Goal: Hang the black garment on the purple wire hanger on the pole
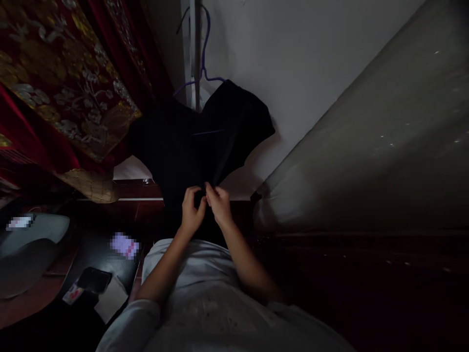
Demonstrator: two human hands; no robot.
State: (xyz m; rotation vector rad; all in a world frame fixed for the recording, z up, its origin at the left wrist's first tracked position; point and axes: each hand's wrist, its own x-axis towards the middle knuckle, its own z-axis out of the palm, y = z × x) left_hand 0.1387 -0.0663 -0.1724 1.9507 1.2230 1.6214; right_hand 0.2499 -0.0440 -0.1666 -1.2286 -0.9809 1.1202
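Note:
A black short-sleeved garment (pixel 176 142) hangs on a purple hanger (pixel 205 63) hooked at a pale upright post. My left hand (pixel 192 210) and my right hand (pixel 219 201) meet at the lower front of the garment. The fingers of the left are curled, with thumb and forefinger at the dark cloth. The right has its fingers pressed together on the garment's front edge. Any small fastener between the fingertips is too dark to make out.
Red curtains with gold and silver embroidery (pixel 73 73) hang at the left. A black bench (pixel 91 244) bears a phone (pixel 94 280) and a pale card (pixel 111 299). Beside it stands a grey-green chair (pixel 51 227). A large grey covered shape (pixel 351 161) leans along the right.

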